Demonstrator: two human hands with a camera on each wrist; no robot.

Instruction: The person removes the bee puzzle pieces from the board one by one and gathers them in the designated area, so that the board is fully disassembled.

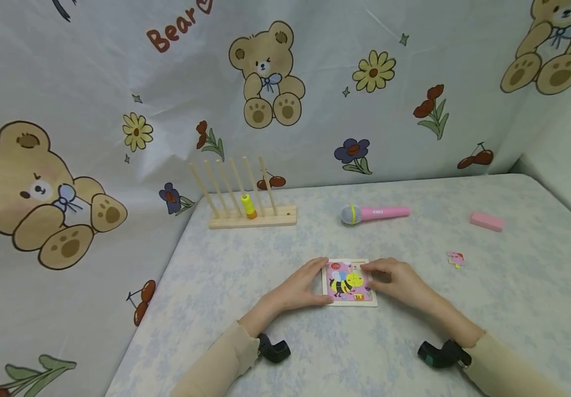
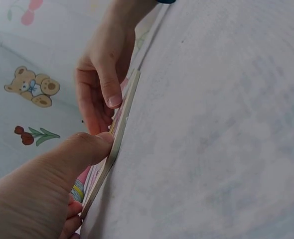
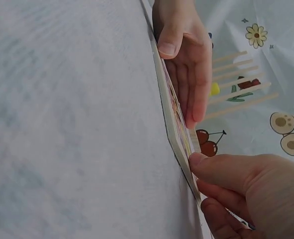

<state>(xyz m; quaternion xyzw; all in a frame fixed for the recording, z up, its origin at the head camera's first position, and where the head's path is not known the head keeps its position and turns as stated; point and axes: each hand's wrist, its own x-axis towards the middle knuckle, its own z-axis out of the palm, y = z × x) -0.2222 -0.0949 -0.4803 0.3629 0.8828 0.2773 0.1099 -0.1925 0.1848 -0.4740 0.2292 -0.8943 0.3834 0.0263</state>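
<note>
A small square jigsaw puzzle [image 1: 347,284] with a bee picture on pink sits in a pale wooden frame [image 1: 350,304] on the table. My left hand [image 1: 300,288] grips the frame's left side, thumb at the near edge and fingers at the far corner. From the other side my right hand [image 1: 399,280] curls its thumb and forefinger onto the puzzle's right part, covering some of it. In the right wrist view the thumb [image 3: 204,164] meets the board's edge. A loose puzzle piece [image 1: 456,259] lies off to the right.
Behind, at the left, stands a wooden peg rack [image 1: 253,221] with yellow and orange beads [image 1: 248,205] on one rod. A pink toy microphone [image 1: 383,213] lies at the back, and a pink block [image 1: 486,221] lies farther right. A bear-print sheet [image 1: 315,143] hangs behind the table.
</note>
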